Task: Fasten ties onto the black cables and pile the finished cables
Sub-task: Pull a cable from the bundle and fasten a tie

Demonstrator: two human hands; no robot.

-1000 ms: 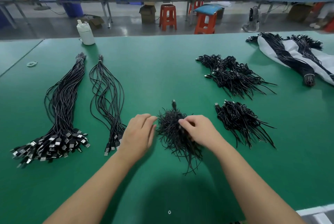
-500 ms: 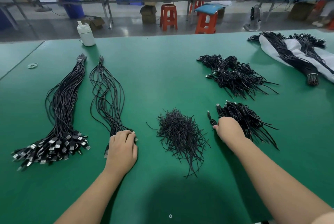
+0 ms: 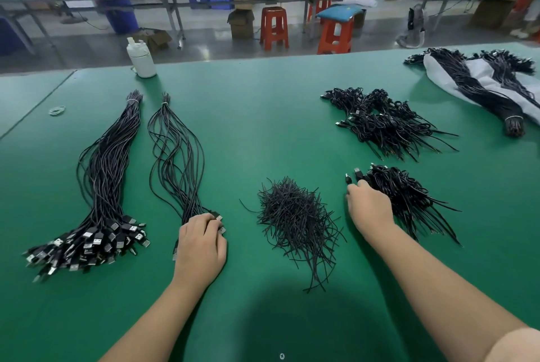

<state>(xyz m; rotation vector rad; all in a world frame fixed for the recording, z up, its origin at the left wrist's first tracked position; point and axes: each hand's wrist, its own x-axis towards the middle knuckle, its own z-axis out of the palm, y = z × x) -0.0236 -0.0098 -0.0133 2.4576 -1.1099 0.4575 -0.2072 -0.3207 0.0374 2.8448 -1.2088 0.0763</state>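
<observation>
— Cables, head view? Thin loose bundle (image 3: 175,157) lies L of the ties heap (image 3: 295,218) on green table (image 3: 263,116). L hand (image 3: 201,244) curls on its USB plugs.
— R hand (image 3: 369,209)?
— Fingers on near finished pile (image 3: 406,198), grip unclear. No legible writing.

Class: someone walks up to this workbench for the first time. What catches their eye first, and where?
Probably the thick bundle of black cables at far left, its plugs fanned toward the person. Mid-table lies a bristly heap of ties, with the left hand on a thinner cable bundle and the right hand at a finished pile.
</observation>
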